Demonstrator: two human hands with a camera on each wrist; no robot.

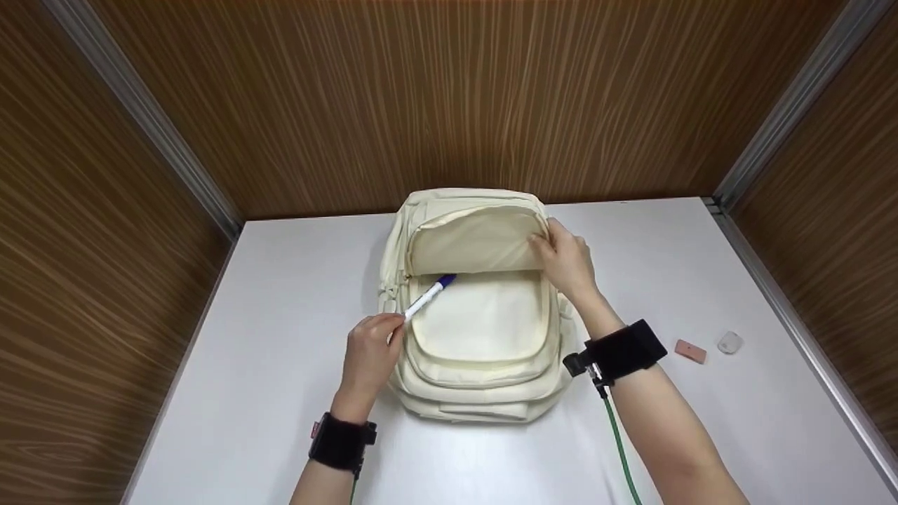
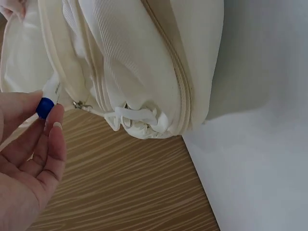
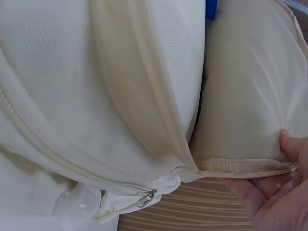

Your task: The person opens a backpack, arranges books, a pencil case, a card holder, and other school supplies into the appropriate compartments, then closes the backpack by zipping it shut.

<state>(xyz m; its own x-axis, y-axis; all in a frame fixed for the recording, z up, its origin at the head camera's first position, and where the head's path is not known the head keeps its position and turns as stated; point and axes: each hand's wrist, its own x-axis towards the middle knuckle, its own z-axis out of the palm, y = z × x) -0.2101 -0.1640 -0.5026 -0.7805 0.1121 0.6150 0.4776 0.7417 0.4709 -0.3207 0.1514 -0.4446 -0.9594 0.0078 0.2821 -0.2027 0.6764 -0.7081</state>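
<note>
A cream backpack lies on the white table, its front pocket unzipped and the pocket flap raised. My right hand pinches the flap's right edge; in the right wrist view, thumb and fingers grip the zippered hem. At the pocket's left side, my left hand pinches a white marker by its blue end. The marker's dark blue cap points up and right, at the pocket opening. In the right wrist view a bit of blue shows at that opening.
On the table to the right lie a small pink block and a small whitish object, its kind unclear. A green cable trails from the right wrist's camera strap. Wood-grain panels enclose the table at the back and sides.
</note>
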